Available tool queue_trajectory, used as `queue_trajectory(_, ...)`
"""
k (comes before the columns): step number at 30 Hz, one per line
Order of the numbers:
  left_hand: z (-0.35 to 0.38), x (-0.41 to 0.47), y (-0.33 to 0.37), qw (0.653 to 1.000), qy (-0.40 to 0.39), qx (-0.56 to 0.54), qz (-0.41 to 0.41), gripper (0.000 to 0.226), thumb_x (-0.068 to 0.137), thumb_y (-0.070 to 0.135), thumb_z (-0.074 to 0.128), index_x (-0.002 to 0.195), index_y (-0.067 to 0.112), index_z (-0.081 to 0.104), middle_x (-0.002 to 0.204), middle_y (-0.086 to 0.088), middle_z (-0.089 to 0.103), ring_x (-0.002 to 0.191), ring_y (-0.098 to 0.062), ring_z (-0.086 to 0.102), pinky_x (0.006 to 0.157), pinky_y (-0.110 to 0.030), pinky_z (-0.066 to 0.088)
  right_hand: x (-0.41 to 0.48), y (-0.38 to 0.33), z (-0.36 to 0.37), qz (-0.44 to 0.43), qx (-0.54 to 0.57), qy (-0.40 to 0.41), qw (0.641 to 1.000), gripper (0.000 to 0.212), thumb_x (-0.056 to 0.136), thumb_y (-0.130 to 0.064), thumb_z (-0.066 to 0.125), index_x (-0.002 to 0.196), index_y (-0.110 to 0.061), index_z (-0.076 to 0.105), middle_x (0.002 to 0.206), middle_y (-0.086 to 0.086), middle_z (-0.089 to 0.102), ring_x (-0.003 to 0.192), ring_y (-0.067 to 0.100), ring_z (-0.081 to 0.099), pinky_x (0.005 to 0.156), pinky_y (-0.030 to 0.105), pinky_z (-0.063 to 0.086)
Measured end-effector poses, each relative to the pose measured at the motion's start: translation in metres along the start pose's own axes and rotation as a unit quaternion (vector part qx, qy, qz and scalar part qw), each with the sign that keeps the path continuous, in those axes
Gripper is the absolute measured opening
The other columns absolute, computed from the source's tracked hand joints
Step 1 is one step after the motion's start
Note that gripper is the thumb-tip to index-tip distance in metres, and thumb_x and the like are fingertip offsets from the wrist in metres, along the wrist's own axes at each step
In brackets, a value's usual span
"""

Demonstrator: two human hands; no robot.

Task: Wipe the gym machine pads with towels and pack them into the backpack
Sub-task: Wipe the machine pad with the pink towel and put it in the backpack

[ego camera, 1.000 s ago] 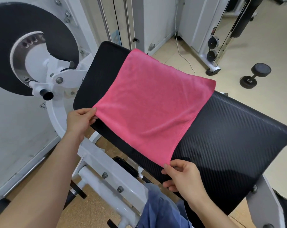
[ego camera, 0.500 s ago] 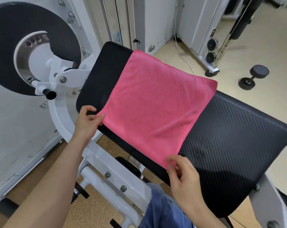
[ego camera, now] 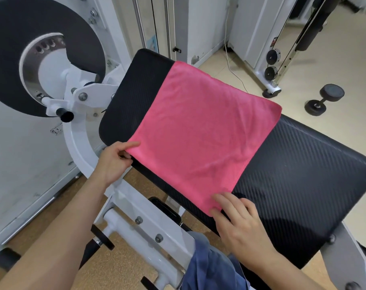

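Single head-worn view, looking forward and steeply down.

The camera sits on my head and faces down over the black pad (ego camera: 293, 174) at close range, near enough that my forearms enter from the bottom edge and my left hand (ego camera: 113, 162) and right hand (ego camera: 240, 225) fill the lower half. The wide lens bends the machine frame (ego camera: 136, 208) at the left edge and takes in floor and a dumbbell (ego camera: 324, 99) at upper right. No second view exists to share coverage.
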State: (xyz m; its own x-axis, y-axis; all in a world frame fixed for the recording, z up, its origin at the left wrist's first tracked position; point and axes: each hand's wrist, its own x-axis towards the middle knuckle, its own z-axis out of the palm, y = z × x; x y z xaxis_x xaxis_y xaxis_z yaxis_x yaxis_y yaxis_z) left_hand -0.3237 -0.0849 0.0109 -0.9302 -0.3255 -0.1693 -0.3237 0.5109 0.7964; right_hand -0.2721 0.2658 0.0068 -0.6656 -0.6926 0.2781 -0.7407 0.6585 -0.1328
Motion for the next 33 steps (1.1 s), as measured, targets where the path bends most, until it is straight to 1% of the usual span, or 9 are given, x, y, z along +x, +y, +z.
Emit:
queue_trajectory(3,0.001,-0.002,-0.009,0.988,0.071,0.121,0.062,0.041,0.081,-0.013,0.063,0.109,0.015,0.073,0.096,-0.003,0.060,0.082,-0.015,0.054,0.072,-0.003,0.040,0.004,0.003,-0.011,-0.066,0.016,-0.060,0.996,0.033,0.093,-0.011,0.035,0.099,-0.009,0.068,0.127,0.010,0.063,0.122,0.027,0.058,0.103,0.040,0.034)
queue_trajectory(6,-0.008,-0.010,-0.027,0.985,0.055,0.158,0.048,0.032,0.083,-0.007,0.066,0.100,0.018,0.076,0.092,-0.003,0.058,0.081,-0.015,0.053,0.072,-0.014,0.038,0.004,0.004,-0.019,-0.045,0.066,-0.088,0.993,0.029,0.088,-0.011,0.041,0.102,-0.010,0.066,0.114,0.005,0.070,0.106,0.021,0.066,0.101,0.033,0.038)
queue_trajectory(10,-0.024,-0.020,-0.039,0.987,0.006,0.156,0.022,0.040,0.079,0.001,0.076,0.088,0.040,0.069,0.099,0.002,0.053,0.100,-0.020,0.049,0.087,-0.029,0.040,0.004,-0.002,-0.025,0.064,0.161,-0.120,0.978,0.018,0.086,-0.015,0.051,0.103,-0.019,0.055,0.074,-0.013,0.059,0.068,0.016,0.061,0.065,0.031,0.053)
queue_trajectory(12,-0.030,-0.019,-0.028,0.994,0.004,0.105,0.011,0.032,0.078,0.000,0.076,0.088,0.031,0.074,0.113,0.006,0.053,0.111,-0.014,0.048,0.094,-0.027,0.039,0.011,-0.005,-0.035,0.129,0.194,-0.125,0.964,0.016,0.093,-0.027,0.041,0.104,-0.027,0.053,0.058,-0.016,0.045,0.056,0.011,0.051,0.052,0.028,0.046)
queue_trajectory(15,-0.042,-0.010,-0.001,0.998,0.006,-0.064,-0.013,0.023,0.083,-0.003,0.068,0.090,0.017,0.076,0.117,0.005,0.064,0.103,-0.002,0.060,0.090,-0.017,0.046,0.028,0.001,-0.054,0.246,0.336,-0.087,0.905,0.011,0.098,-0.028,0.044,0.093,-0.032,0.054,0.053,-0.002,0.048,0.048,0.009,0.043,0.050,0.026,0.033)
queue_trajectory(18,-0.046,0.010,0.024,0.983,0.013,-0.183,-0.013,0.017,0.089,0.008,0.064,0.100,0.017,0.074,0.100,0.000,0.073,0.101,-0.020,0.066,0.092,-0.032,0.052,0.054,0.013,-0.076,0.309,0.395,0.016,0.865,0.018,0.097,-0.021,0.049,0.084,-0.029,0.059,0.064,0.008,0.056,0.056,0.022,0.048,0.057,0.034,0.042)
queue_trajectory(22,-0.027,0.051,0.065,0.974,0.041,-0.224,-0.001,0.012,0.094,0.020,0.061,0.100,0.027,0.069,0.093,0.008,0.074,0.091,-0.010,0.068,0.082,-0.027,0.054,0.092,0.039,-0.092,0.346,0.387,0.092,0.850,0.015,0.098,-0.023,0.049,0.089,-0.029,0.059,0.072,0.009,0.063,0.068,0.029,0.060,0.069,0.051,0.052)
queue_trajectory(26,-0.005,0.088,0.087,0.982,0.088,-0.163,0.031,0.008,0.095,0.031,0.059,0.090,0.031,0.065,0.089,0.007,0.069,0.083,-0.009,0.064,0.075,-0.030,0.052,0.118,0.069,-0.091,0.367,0.331,0.124,0.860,0.013,0.100,-0.021,0.046,0.094,-0.025,0.057,0.067,0.000,0.065,0.057,0.009,0.060,0.061,0.037,0.050)
queue_trajectory(33,0.021,0.112,0.095,0.983,0.170,-0.059,0.021,0.019,0.091,0.037,0.062,0.096,0.021,0.071,0.085,0.008,0.067,0.080,-0.009,0.062,0.081,-0.036,0.053,0.123,0.092,-0.070,0.411,0.197,0.123,0.882,0.014,0.098,-0.024,0.043,0.099,-0.019,0.057,0.066,-0.004,0.061,0.060,0.013,0.057,0.061,0.033,0.037)
